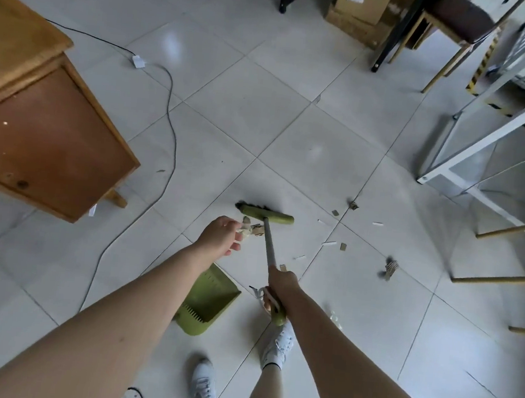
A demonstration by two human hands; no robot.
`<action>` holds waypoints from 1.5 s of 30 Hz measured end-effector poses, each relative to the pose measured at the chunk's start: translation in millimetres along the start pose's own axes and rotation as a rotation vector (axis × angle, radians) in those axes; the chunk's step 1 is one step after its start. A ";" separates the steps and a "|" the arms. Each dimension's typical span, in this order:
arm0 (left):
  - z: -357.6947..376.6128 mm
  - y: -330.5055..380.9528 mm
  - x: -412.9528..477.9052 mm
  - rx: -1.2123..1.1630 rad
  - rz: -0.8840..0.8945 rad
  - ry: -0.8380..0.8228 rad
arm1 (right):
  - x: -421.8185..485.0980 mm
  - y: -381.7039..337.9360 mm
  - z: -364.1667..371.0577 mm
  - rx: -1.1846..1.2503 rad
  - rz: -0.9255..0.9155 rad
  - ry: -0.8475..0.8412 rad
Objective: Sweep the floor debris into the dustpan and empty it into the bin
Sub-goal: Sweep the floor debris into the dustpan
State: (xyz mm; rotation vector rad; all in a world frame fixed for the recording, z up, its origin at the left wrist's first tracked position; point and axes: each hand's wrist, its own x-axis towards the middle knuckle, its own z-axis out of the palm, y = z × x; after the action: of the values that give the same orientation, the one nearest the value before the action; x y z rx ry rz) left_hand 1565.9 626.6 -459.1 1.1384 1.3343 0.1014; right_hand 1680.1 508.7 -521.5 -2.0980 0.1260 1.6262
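A green broom (267, 215) with a grey shaft stands with its head on the white tiles ahead of me. My right hand (280, 287) grips the shaft near its green end. My left hand (221, 235) hovers over the floor with fingers loosely spread, holding nothing, just left of a small heap of cardboard scraps (253, 229) beside the broom head. A green dustpan (206, 300) lies on the floor under my left forearm, partly hidden by it. More scraps (390, 268) and paper strips (329, 243) lie scattered to the right.
A wooden cabinet (47, 135) stands at the left with a black cable (172, 146) trailing past it. A white metal frame (488, 145) and chair legs (501, 278) crowd the right. Cardboard boxes (358, 10) sit at the back. My white shoes (278, 346) are below.
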 end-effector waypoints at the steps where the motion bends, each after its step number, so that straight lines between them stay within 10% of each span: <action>1: 3.4 2.0 -1.4 0.004 0.002 -0.003 | -3.0 -5.7 -6.9 0.005 -0.017 0.015; 22: 195.6 107.6 93.0 0.037 -0.002 -0.006 | 91.2 -132.2 -297.3 -0.571 -0.188 0.590; 45: 230.8 89.1 85.7 -0.022 -0.095 0.037 | 158.3 -47.7 -309.2 0.087 0.314 0.252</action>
State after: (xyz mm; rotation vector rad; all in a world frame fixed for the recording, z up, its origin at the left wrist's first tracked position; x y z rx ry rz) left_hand 1822.1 590.9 -499.7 1.0579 1.4146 0.0681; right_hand 2017.8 454.1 -598.9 -2.2937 0.6253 1.4815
